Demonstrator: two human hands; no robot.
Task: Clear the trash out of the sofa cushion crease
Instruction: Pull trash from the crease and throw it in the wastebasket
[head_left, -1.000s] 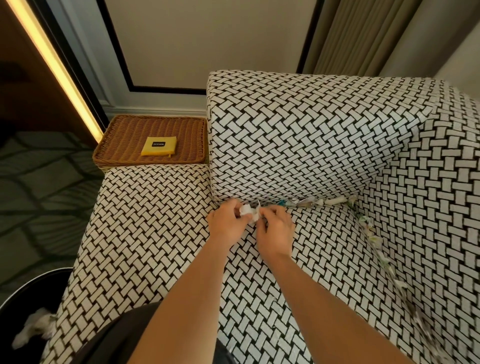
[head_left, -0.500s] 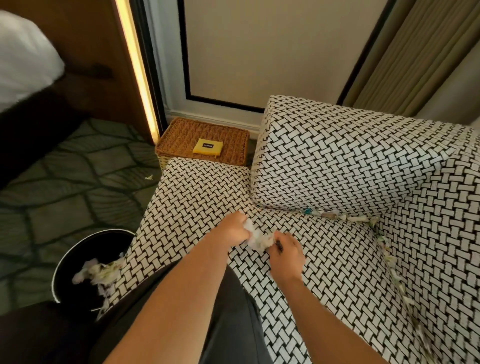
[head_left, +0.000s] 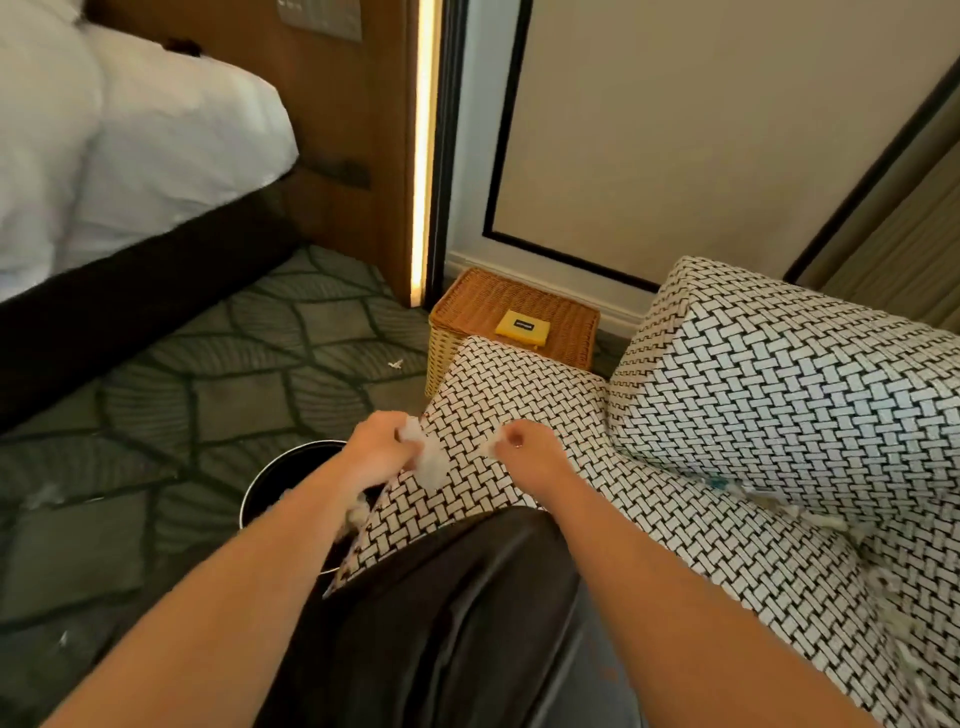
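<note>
Disposal step, judged: left hand (head_left: 376, 447) fingers closed on a white paper wad (head_left: 423, 452), right hand (head_left: 522, 449) pinching a small scrap (head_left: 492, 446), bin (head_left: 283, 480) at 8 o'clock; next, release over bin, since crease litter (head_left: 769, 501) remains at 3 o'clock.

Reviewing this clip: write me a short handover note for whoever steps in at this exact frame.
Left hand: shut on a wad of white paper scraps, held by the sofa seat's left edge.
Right hand: pinching a small white scrap.
Black bin stands on the carpet below the left hand, scraps already inside.
Done: the handful is out of the crease.
Left: drop both hands' scraps in the bin, then clear the trash in the crease below the back cushion and down the right side.
</note>
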